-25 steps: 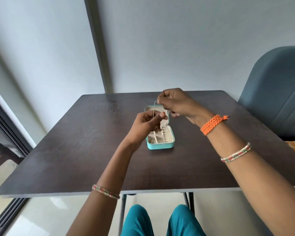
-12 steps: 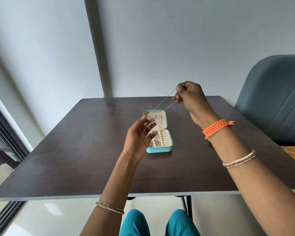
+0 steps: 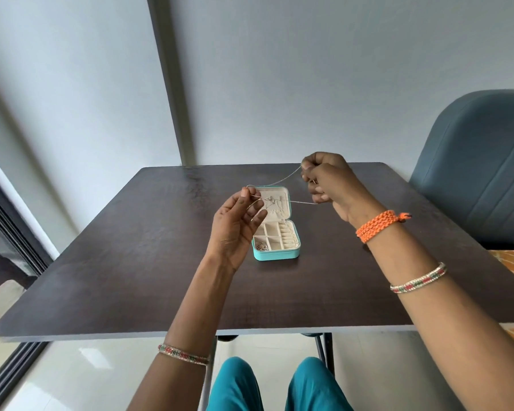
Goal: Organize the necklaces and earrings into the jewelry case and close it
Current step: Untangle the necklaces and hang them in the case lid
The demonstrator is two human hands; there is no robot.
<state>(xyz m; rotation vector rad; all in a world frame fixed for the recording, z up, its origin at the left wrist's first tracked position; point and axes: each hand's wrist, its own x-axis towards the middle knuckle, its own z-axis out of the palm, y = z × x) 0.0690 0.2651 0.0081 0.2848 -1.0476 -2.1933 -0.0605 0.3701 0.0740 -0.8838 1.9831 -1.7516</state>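
A small teal jewelry case lies open in the middle of the dark table, its cream lid standing up at the back. A thin silver necklace is stretched in the air above the lid. My left hand pinches one end of the chain between thumb and fingertips, left of the case. My right hand grips the other end in curled fingers, up and to the right of the case. A small pendant or clasp hangs on the lower strand in front of the lid. A piece of jewelry sits in the front left compartment.
The dark wooden table has its front edge near my knees. A blue upholstered chair stands at the right. A grey wall with a dark vertical strip is behind, and a window frame runs along the left.
The hands drew apart: from close together over the case, my right hand moved up and right, stretching the necklace. Now both strands spread wider and my left hand has risen.
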